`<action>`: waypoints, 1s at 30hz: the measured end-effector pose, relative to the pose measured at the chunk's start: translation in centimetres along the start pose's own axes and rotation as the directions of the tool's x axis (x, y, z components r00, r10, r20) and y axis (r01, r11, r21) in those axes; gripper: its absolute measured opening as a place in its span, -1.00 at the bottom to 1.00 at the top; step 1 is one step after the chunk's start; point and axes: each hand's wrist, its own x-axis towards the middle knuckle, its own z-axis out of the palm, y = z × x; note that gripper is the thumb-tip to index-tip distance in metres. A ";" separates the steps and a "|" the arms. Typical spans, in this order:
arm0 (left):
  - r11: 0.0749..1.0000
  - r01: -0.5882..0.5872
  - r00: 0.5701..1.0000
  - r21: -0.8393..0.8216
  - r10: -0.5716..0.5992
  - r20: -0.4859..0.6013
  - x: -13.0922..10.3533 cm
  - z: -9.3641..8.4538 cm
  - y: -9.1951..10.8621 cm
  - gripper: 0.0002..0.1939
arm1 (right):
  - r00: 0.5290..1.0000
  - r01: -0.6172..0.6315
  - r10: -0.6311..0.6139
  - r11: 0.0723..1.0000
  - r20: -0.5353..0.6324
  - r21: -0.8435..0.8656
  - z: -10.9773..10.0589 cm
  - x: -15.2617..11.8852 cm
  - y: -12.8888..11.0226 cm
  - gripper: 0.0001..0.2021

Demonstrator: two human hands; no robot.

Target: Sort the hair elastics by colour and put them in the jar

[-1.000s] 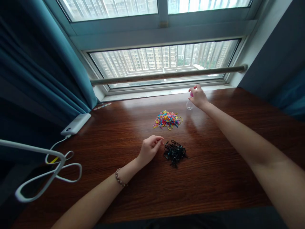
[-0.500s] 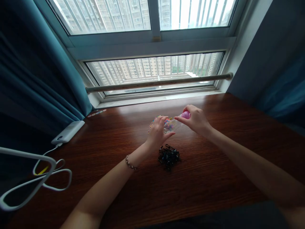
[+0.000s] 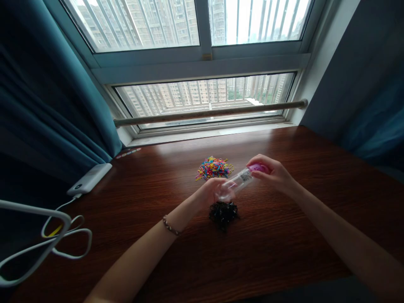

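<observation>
A clear plastic bottle (image 3: 240, 181) with a barcode label is held tilted between my hands, its pink end up to the right; no bands show inside. My left hand (image 3: 210, 191) wraps round the bottle's lower clear end, slightly blurred. At the upper end my right hand (image 3: 273, 170) grips the pink top (image 3: 259, 168) between thumb and fingers. Just behind the left hand lies a heap of multicoloured small elastic bands (image 3: 214, 167). Below the bottle, nearer to me, sits a pile of black small elastic bands (image 3: 223, 214).
The brown wooden table (image 3: 151, 185) reaches back to the window sill. A white power bank (image 3: 90, 179) with a looped white cable (image 3: 74, 223) lies at left beside a blue curtain (image 3: 63, 92). A metal rail (image 3: 208, 112) crosses the window.
Both hands have moved toward me with the bottle, the right one also a little rightward. The multicoloured heap, mostly covered before, now shows. My left hand has closed round the bottle's lower end.
</observation>
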 end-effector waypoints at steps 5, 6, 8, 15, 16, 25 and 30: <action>0.956 0.148 0.981 -0.252 -0.109 0.163 0.2 -1.2 0.0 -0.50 | 0.989 0.148 -0.149 0.988 -0.022 -0.043 0.2 -0.6 0.0 -0.69; 0.949 0.153 0.978 -0.276 -0.105 0.180 0.3 -1.4 0.0 -0.49 | 0.982 0.184 -0.188 0.979 -0.033 -0.086 0.2 -0.7 -0.1 -0.68; 0.945 0.142 0.974 -0.296 -0.080 0.211 0.3 -1.7 0.0 -0.47 | 0.956 0.279 -0.289 0.946 -0.039 -0.165 0.3 -1.0 -0.3 -0.67; 0.948 0.158 0.936 -0.277 -0.054 0.347 0.0 -2.0 0.4 -0.45 | 0.819 0.543 -0.569 0.729 0.072 -0.417 0.6 -1.7 0.4 -0.63; 0.945 0.168 0.930 -0.281 -0.057 0.364 0.0 -1.9 0.4 -0.46 | 0.796 0.561 -0.603 0.698 0.058 -0.446 0.6 -1.7 0.7 -0.64; 0.840 0.318 0.854 -0.440 -0.053 0.517 -0.6 1.6 -1.0 -0.53 | 0.476 0.622 -0.879 0.322 0.019 -0.714 0.6 -1.5 2.5 -0.76; 0.866 0.153 0.908 -0.476 0.067 0.415 -0.7 2.2 -1.4 -0.52 | 0.657 0.285 -0.711 0.541 -0.249 -0.792 0.3 -0.9 3.5 -0.68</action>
